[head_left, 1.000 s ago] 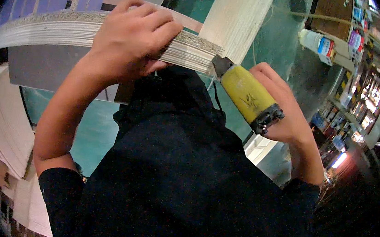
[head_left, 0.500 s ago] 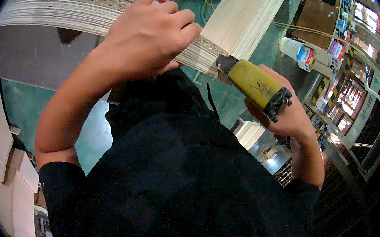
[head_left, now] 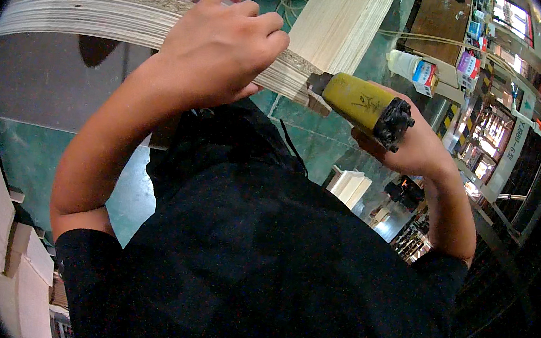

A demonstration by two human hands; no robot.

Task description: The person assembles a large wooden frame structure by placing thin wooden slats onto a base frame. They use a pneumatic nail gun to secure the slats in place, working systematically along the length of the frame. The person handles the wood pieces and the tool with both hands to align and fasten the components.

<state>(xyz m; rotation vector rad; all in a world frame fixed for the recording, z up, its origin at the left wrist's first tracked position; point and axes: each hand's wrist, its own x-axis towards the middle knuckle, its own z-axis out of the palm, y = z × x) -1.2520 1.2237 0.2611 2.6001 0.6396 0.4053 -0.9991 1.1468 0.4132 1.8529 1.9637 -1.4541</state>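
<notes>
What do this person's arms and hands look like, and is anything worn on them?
Both forearms are bare. A short black sleeve ends above the left elbow, and a matching black sleeve covers the right upper arm, part of a black top. The left hand and the right hand wear no gloves, and no rings, watch or bands show.

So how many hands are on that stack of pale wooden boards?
1: the left hand grips the stack's edge. The right hand holds a yellow-handled tool at its end.
</notes>
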